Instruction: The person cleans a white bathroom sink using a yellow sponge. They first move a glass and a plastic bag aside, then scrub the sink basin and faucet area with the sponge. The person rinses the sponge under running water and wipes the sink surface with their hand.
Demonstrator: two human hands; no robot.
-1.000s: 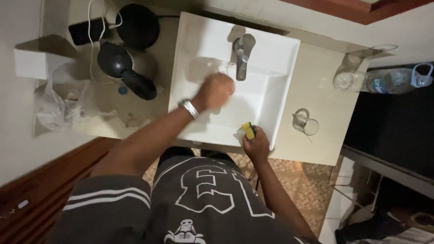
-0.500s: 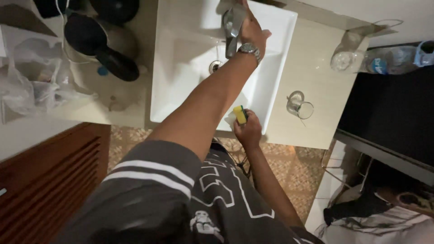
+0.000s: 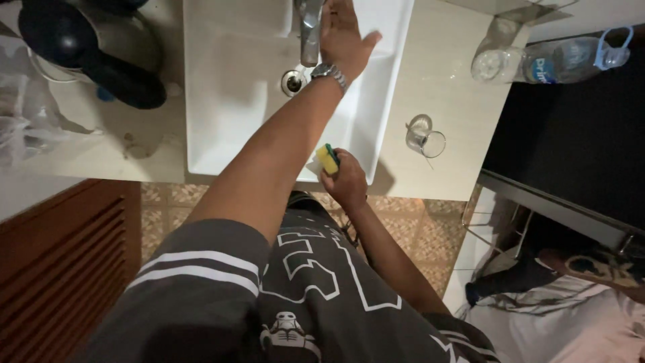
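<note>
A pale stone tabletop (image 3: 437, 87) carries a white rectangular ceramic sink (image 3: 228, 81). Over its basin the left hand (image 3: 342, 37) lies beside the chrome tap (image 3: 309, 30), fingers (image 3: 368, 40) spread open, touching or just clear I cannot tell. At the sink's near rim, the right hand (image 3: 346, 181) has its fingers closed around a small yellow-and-green sponge (image 3: 328, 158), which sticks up above them.

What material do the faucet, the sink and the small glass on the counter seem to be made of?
Faucet: polished metal, likely chrome, since it shines grey.
Sink: glazed white ceramic by its smooth gloss, though it might be resin.
Glass: clear glass or plastic; the counter shows through it.
</note>
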